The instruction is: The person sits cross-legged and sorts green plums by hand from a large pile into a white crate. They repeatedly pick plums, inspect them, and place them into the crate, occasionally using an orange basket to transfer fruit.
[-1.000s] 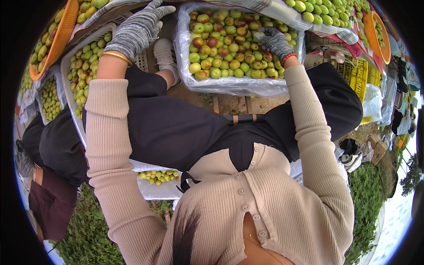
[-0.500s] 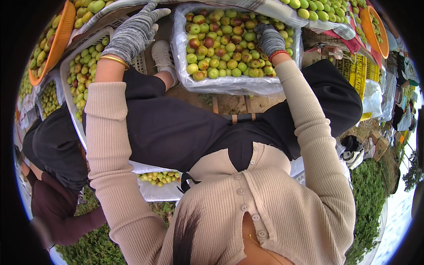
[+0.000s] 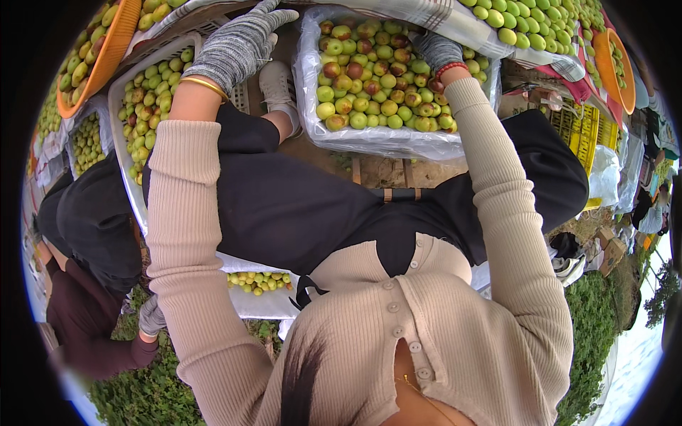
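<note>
A crate lined with clear plastic (image 3: 383, 145) stands in front of me, full of green and reddish-brown jujubes (image 3: 376, 74). My right hand (image 3: 438, 51), in a grey knit glove, reaches over the fruit at the crate's far right corner. Its fingertips are hidden, so its grip does not show. To the left of the crate, my left hand (image 3: 238, 48) wears a matching glove. Its fingers stretch toward the cloth-covered edge (image 3: 398, 13) at the back, with nothing visible in them. Below this hand is a white crate (image 3: 116, 106) holding more jujubes (image 3: 150, 92).
Orange baskets of fruit stand at the far left (image 3: 117, 57) and far right (image 3: 616, 89). Green fruit (image 3: 529, 25) covers the back right surface. Yellow crates (image 3: 572, 135) stand at right. A co-worker's gloved hand (image 3: 152, 317) shows at lower left.
The whole scene has shifted slightly right in the view. Both my hands stay near the same places by the crate. A co-worker's gloved hand has come into sight at lower left.
</note>
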The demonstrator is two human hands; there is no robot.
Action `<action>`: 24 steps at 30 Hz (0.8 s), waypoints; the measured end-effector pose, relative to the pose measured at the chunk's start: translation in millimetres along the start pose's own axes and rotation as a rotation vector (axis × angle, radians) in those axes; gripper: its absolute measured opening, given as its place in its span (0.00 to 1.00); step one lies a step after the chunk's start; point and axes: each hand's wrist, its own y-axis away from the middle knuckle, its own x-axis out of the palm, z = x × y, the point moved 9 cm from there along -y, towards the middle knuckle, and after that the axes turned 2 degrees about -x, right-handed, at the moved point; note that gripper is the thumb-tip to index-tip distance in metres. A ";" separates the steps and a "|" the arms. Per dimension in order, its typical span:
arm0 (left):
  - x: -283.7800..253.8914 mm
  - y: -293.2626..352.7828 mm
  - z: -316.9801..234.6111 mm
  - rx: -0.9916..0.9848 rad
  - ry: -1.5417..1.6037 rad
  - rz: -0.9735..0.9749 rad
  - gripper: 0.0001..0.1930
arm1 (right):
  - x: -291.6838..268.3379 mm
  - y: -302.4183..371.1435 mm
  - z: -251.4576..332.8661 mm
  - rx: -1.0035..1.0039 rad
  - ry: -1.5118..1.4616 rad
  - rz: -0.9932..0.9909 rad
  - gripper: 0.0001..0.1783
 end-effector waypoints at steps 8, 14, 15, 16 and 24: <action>25.0 2.2 13.7 -0.564 0.781 0.285 0.23 | 47.4 130.0 95.4 -0.230 -0.267 0.435 0.25; 24.6 1.1 11.9 -0.538 0.767 0.276 0.20 | -0.8 76.6 38.4 -0.088 -0.471 -0.129 0.18; 31.7 4.4 17.6 -0.675 0.971 0.267 0.20 | -2.9 62.9 31.4 -0.104 -0.404 -0.130 0.20; 39.5 7.7 21.2 -0.812 1.174 0.256 0.21 | -1.5 48.3 23.6 -0.094 -0.337 -0.099 0.21; 24.6 -1.7 16.1 -0.420 0.636 0.218 0.23 | 8.9 7.6 12.1 0.022 -0.179 0.115 0.27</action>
